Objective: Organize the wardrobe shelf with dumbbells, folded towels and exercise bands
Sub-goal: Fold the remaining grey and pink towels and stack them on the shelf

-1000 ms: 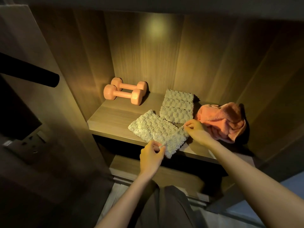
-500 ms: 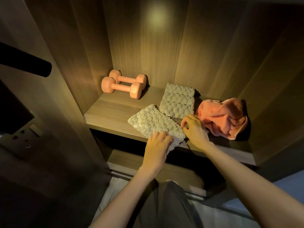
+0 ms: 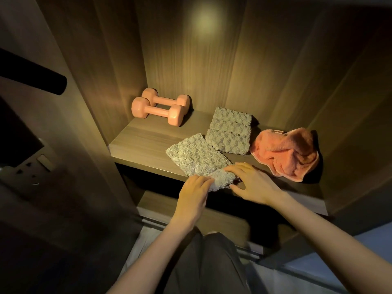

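At the front edge of the shelf (image 3: pixel 135 145), we work on the grey towel (image 3: pixel 197 155), which lies askew with its near corner overhanging the edge. The left hand (image 3: pixel 194 196) grips that corner, fingers curled over it and pressed together, with the lighter underside turned up; we judge this to be a fold in hand. The right hand (image 3: pixel 252 181) lies flat beside it, fingers spread, fingertips on the same corner, apparently to pin the cloth while it is folded.

A second grey towel (image 3: pixel 230 132) sits further back, already folded into a neat rectangle, just beside the first. Both are thick pile with a quilted, bubble-like relief; they should crease softly and stay put. To the right, the pink towel (image 3: pixel 286 153) lies crumpled, plush, with a bound hem, and is not yet folded.

The two dumbbells (image 3: pixel 161 108) rest side by side in the back left corner, close to the wall; we judge this placement keeps heavy items clear. They are smooth, matte pink, with faceted heads that resist rolling. We see no exercise bands.
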Demonstrator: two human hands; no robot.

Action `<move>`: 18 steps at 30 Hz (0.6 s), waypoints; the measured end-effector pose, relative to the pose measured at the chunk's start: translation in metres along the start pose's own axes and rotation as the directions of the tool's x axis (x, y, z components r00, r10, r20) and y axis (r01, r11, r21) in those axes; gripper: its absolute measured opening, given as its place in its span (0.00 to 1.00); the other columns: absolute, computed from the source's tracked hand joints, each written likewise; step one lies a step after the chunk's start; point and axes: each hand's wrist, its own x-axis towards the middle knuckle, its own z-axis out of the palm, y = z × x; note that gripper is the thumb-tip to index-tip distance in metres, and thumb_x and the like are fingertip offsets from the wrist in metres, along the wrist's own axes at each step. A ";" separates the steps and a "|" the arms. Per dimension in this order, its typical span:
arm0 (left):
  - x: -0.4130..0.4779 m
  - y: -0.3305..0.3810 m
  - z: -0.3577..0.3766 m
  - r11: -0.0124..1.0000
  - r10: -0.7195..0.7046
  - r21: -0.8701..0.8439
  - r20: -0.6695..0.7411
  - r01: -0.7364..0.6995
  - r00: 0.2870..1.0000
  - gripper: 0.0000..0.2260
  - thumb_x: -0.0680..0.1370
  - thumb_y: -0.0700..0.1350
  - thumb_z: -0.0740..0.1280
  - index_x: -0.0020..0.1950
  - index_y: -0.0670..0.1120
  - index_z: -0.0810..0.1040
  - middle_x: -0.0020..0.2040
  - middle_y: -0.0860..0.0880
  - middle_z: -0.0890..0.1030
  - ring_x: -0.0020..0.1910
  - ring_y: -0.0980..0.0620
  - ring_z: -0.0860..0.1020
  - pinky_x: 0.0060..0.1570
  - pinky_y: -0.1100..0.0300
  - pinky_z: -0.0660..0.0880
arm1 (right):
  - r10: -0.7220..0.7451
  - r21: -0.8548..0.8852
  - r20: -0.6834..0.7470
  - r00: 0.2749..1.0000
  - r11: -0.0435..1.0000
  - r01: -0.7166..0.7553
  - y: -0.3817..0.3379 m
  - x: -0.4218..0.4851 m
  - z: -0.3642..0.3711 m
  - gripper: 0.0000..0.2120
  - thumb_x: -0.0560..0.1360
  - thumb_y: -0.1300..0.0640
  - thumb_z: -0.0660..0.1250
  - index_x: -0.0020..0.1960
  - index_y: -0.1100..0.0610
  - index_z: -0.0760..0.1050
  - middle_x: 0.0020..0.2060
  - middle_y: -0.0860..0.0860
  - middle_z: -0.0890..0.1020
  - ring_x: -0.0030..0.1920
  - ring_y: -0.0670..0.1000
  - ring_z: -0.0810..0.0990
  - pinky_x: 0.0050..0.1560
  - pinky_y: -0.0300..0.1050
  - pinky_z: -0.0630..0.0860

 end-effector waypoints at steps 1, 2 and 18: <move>0.001 -0.006 -0.005 1.000 -0.013 0.008 -0.019 0.014 1.000 0.15 0.71 0.34 0.72 0.57 0.41 0.81 0.50 0.46 0.83 0.49 0.45 0.79 0.50 0.54 0.76 | -0.018 0.000 -0.002 1.000 1.000 0.018 -0.003 0.000 0.000 0.25 0.75 0.43 0.63 0.71 0.42 0.64 0.68 0.45 0.71 0.71 0.46 0.63 0.67 0.49 0.69; 0.000 -0.012 -0.011 0.999 -0.034 0.013 -0.037 0.034 0.999 0.14 0.71 0.34 0.72 0.56 0.41 0.82 0.49 0.46 0.83 0.48 0.45 0.80 0.49 0.53 0.77 | -0.036 0.005 0.000 0.999 0.999 0.036 -0.007 0.001 0.002 0.25 0.75 0.42 0.63 0.71 0.42 0.64 0.67 0.44 0.71 0.70 0.45 0.64 0.65 0.47 0.70; -0.010 -0.102 -0.069 0.953 -0.300 -0.012 0.049 0.301 0.953 0.14 0.76 0.42 0.70 0.61 0.49 0.81 0.54 0.46 0.83 0.57 0.46 0.78 0.54 0.54 0.73 | 0.251 0.344 -0.057 0.966 0.914 -0.217 -0.065 0.051 0.033 0.13 0.78 0.47 0.63 0.61 0.45 0.76 0.53 0.46 0.72 0.49 0.47 0.74 0.46 0.42 0.68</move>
